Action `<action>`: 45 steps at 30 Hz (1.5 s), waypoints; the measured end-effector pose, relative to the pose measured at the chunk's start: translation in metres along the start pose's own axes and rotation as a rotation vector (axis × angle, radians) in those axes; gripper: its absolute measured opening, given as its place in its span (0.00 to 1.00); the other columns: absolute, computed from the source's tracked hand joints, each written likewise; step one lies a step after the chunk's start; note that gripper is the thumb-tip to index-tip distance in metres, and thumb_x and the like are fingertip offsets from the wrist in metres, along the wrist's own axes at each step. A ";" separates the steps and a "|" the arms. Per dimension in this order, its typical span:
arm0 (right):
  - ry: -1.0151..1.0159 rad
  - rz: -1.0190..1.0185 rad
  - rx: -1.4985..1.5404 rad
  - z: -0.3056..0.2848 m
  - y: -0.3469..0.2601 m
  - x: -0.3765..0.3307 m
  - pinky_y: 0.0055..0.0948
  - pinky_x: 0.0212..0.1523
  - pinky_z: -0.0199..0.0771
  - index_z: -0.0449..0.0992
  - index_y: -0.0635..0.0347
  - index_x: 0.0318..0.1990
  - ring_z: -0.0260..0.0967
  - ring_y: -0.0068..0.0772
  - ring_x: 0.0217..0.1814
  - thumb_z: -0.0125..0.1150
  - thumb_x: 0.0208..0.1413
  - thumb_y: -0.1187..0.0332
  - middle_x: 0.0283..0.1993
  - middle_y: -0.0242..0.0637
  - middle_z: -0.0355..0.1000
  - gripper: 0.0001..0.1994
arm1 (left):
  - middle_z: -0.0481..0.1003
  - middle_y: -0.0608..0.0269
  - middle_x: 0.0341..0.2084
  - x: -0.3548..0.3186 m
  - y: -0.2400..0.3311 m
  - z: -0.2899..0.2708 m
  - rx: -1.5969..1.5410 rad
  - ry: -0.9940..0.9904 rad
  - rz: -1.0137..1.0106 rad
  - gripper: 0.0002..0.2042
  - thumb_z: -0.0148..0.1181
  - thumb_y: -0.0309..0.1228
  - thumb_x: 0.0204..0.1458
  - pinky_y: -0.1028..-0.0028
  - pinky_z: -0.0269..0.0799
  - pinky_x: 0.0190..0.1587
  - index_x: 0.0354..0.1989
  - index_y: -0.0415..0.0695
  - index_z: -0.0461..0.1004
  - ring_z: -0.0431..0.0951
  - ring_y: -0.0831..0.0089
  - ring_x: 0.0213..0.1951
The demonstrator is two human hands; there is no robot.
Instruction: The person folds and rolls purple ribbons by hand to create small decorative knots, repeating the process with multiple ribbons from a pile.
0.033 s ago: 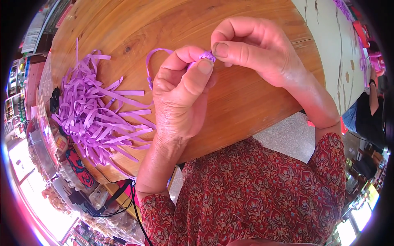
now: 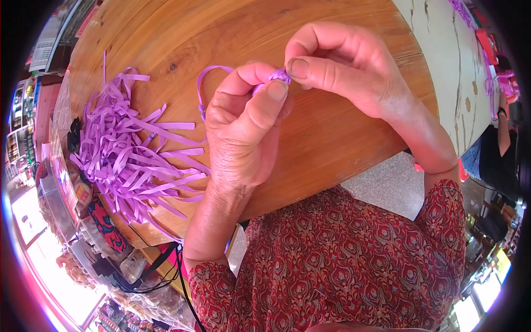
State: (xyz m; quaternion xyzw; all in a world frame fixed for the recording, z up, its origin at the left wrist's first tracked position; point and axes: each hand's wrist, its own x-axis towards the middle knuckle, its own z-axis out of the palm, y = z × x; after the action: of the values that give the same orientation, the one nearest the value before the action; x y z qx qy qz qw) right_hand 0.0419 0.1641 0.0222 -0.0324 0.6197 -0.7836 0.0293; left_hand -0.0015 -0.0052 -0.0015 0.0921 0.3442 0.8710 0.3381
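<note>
Between the thumb and forefinger of my left hand (image 2: 243, 122) is a small knotted bit of purple ribbon (image 2: 280, 76). A loop of the same ribbon (image 2: 200, 91) curves out behind that hand's fingers. My right hand (image 2: 348, 69) comes in from the right, thumb and forefinger pinched at the knot's right side; their tips touch it. What lies inside my left palm is hidden. To the left of my hands, a heap of loose purple ribbon strips (image 2: 130, 152) lies spread on the table, several ends pointing toward my left wrist.
The round wooden table (image 2: 332, 149) has its near edge against my body. A white marked tabletop (image 2: 448, 66) adjoins it at the right, with another person's arm (image 2: 503, 124) beyond. Black cables (image 2: 177, 260) hang at the lower left, near plastic-wrapped goods (image 2: 113, 227).
</note>
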 end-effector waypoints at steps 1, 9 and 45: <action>0.018 -0.064 -0.103 0.001 -0.001 -0.001 0.17 0.36 0.65 0.71 0.66 0.36 0.63 0.16 0.35 0.57 0.55 0.74 0.32 0.28 0.68 0.04 | 0.72 0.68 0.32 0.001 -0.001 -0.001 0.007 -0.010 0.015 0.07 0.59 0.23 0.50 0.78 0.64 0.34 0.37 0.39 0.71 0.67 0.82 0.31; 0.160 -0.621 -0.690 0.001 0.008 0.000 0.22 0.37 0.67 0.70 0.67 0.38 0.67 0.26 0.36 0.58 0.50 0.81 0.35 0.36 0.70 0.07 | 0.73 0.67 0.33 0.001 -0.002 0.005 -0.029 0.048 0.000 0.06 0.58 0.22 0.52 0.78 0.64 0.33 0.38 0.40 0.72 0.67 0.80 0.30; 0.125 -0.567 -0.718 0.001 0.007 0.002 0.24 0.34 0.66 0.72 0.67 0.33 0.67 0.29 0.33 0.60 0.47 0.83 0.31 0.37 0.70 0.06 | 0.73 0.67 0.33 0.002 -0.005 -0.002 -0.050 0.096 -0.035 0.06 0.55 0.22 0.54 0.80 0.62 0.32 0.39 0.38 0.73 0.67 0.81 0.29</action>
State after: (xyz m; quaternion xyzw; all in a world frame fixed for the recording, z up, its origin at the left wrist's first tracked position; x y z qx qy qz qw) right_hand 0.0403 0.1610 0.0159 -0.1616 0.8191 -0.4969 -0.2368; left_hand -0.0011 -0.0020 -0.0063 0.0358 0.3398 0.8767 0.3387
